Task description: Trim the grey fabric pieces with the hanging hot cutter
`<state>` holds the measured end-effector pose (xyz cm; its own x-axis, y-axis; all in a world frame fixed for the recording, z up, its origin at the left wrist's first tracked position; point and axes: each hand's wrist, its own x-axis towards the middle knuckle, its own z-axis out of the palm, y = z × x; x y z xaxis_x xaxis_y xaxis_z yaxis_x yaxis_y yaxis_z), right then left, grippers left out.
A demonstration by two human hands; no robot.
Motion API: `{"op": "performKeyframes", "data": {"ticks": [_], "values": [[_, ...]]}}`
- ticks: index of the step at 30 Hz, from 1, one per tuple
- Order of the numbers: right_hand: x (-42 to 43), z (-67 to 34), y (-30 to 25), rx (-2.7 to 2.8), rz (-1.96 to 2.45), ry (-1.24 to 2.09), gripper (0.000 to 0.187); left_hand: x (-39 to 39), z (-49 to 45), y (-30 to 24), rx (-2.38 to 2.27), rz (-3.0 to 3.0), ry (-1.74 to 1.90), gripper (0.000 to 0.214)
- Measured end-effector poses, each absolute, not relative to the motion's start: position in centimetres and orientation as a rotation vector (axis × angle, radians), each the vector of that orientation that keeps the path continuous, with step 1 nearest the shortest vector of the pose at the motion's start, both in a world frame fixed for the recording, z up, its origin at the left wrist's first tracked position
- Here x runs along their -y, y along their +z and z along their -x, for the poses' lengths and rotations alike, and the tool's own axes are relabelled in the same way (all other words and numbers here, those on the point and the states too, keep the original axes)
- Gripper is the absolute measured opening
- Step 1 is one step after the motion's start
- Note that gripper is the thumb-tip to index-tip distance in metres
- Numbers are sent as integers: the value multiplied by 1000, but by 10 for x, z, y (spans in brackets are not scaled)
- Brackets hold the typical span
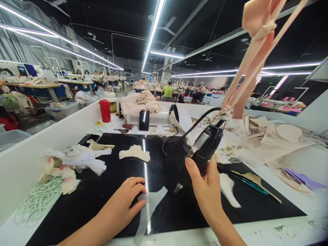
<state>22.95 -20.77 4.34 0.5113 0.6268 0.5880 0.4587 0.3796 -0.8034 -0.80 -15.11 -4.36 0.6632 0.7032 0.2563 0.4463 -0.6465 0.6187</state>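
My left hand lies low over the black board, its fingers apart and the tips resting on a thin translucent white cut piece of fabric. In my right hand is a black corded hand tool with a small metal tip pointing down and left, just above the board. The tool hangs from knotted pink fabric straps. A cream cut pad lies flat beyond my left hand. Right of my right hand lies a white cut piece, with teal tweezers beside it.
Left are stacked white fabric pieces and coiled pale green cord. Behind the board stand a red cup, a phone and a white vented box topped with fabric. Beige fabric scraps pile up on the right.
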Motion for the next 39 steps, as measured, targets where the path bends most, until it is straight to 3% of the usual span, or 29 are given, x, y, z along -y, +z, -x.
{"op": "performKeyframes", "data": {"ticks": [3,7,8,12,16,19,22,27,34,39], "values": [[210,-237,48,1112,1374,1,41,151,6,-40,-900,-2318,647,6],[217,-241,43,999,1256,-175,79,153,6,-32,-885,-2258,651,6],[220,-240,40,990,1182,-236,76,154,6,-28,-886,-2240,647,5],[228,-229,24,1419,1039,-288,33,160,3,-8,-930,-2129,526,9],[222,-211,12,1870,1100,97,35,161,1,6,-852,-1945,552,7],[212,-201,5,1839,1231,501,19,155,3,7,-788,-1770,636,9],[200,-198,3,1757,1288,630,15,143,7,3,-789,-1690,703,19],[168,-195,5,1725,1298,424,19,107,8,0,-880,-1718,844,41],[105,-186,7,1795,1459,74,20,40,0,11,-1064,-1964,990,33],[74,-180,-5,1886,1605,-108,15,9,-4,1,-1173,-2231,886,30]]}}
